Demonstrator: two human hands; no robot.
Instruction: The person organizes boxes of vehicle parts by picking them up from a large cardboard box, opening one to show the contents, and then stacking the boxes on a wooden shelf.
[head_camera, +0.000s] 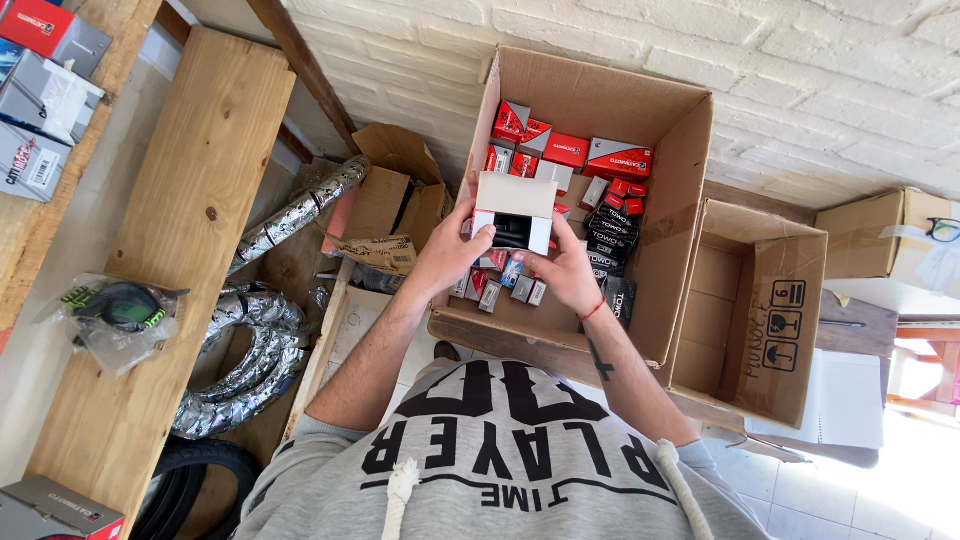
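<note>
I hold a small white box (514, 203) with its lid flap open and a dark part inside, above a large cardboard box (672, 250). My left hand (455, 250) grips the small box's left end. My right hand (562, 268) holds its right lower side, a red band on the wrist. The large box is filled with several small red, grey and black boxes (590, 160).
An empty cardboard box (770, 330) stands to the right, another carton (880, 235) beyond it. Silver flexible ducting (260, 340) lies left by a torn carton (395, 200). Wooden shelf planks (180, 230) carry a bagged item (118, 310) and more small boxes (40, 90).
</note>
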